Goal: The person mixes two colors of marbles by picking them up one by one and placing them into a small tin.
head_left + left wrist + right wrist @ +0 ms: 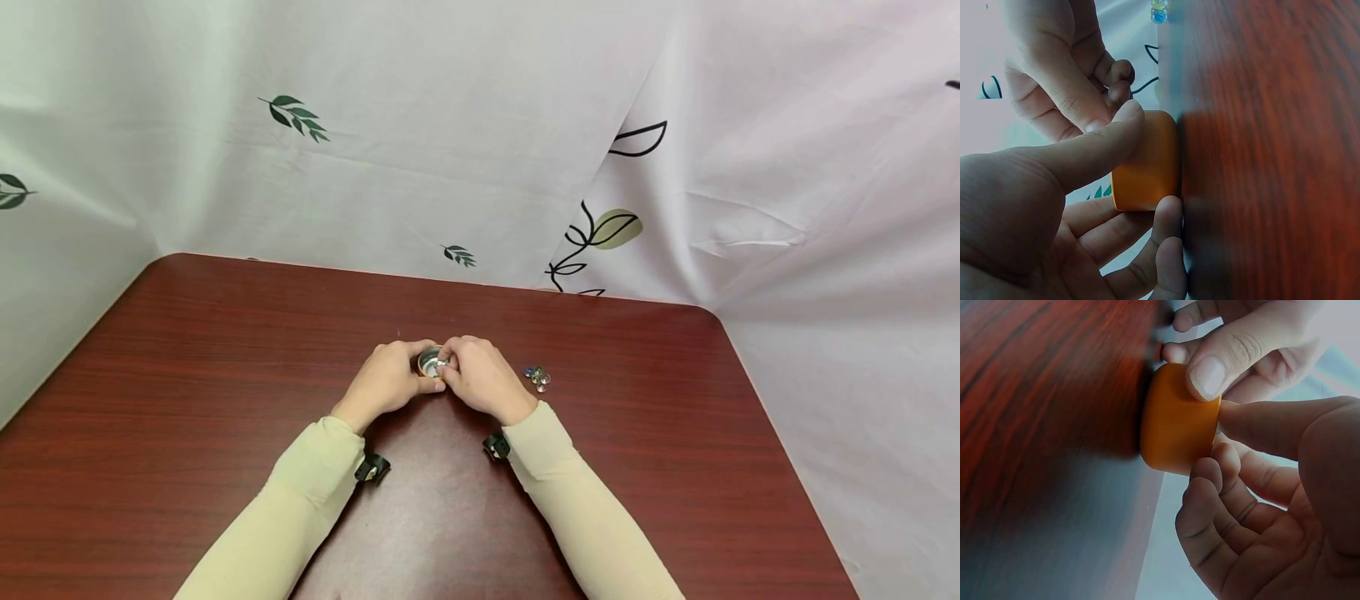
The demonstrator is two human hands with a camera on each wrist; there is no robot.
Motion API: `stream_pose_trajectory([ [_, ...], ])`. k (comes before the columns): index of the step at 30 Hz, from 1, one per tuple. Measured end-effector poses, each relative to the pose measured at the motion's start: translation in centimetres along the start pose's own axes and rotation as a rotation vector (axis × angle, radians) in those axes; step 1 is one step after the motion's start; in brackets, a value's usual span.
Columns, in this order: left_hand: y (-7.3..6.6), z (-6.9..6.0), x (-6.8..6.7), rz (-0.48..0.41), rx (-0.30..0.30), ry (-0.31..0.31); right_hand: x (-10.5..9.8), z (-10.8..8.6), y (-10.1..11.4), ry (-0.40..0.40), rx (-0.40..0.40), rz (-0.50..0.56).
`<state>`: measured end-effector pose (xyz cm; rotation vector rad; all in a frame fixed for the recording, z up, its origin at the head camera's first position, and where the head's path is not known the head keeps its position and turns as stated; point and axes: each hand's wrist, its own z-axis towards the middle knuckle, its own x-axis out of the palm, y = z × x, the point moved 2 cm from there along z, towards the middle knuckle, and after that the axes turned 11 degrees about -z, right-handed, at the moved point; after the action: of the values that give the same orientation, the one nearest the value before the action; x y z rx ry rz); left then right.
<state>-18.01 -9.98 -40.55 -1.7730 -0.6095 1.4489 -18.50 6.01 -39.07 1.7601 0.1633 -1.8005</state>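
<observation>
A small orange bowl (432, 362) with a shiny silver inside stands on the table between the two hands. My left hand (390, 377) grips it from the left, its thumb (1110, 140) on the near outer wall and the fingers round the far side. From the right, my right hand (483, 379) reaches over the rim with thumb and fingertips dipping into the bowl. Whether those fingertips hold anything is hidden by the orange wall (1179, 425) in the right wrist view. Something bright glints near them in the head view, too small to make out.
Several small glass beads (538, 378), clear, green and blue, lie in a cluster right of the right hand. The reddish-brown wooden table (225, 350) has rounded far corners. A white leaf-patterned cloth (390, 167) hangs behind it and at both sides.
</observation>
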Motion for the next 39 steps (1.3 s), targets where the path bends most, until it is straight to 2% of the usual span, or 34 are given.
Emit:
stream_pose_trajectory([
  [9,-0.13,-0.05,0.09,0.001,0.011,-0.001,0.01,-0.11,0.00,0.005,0.012,-0.002],
  [23,-0.06,-0.02,0.14,0.002,-0.006,-0.004,0.04,0.06,-0.10,0.019,0.019,-0.002],
  [39,0.01,0.05,0.07,0.010,0.019,-0.005,-0.02,0.04,-0.03,0.022,0.021,-0.008],
])
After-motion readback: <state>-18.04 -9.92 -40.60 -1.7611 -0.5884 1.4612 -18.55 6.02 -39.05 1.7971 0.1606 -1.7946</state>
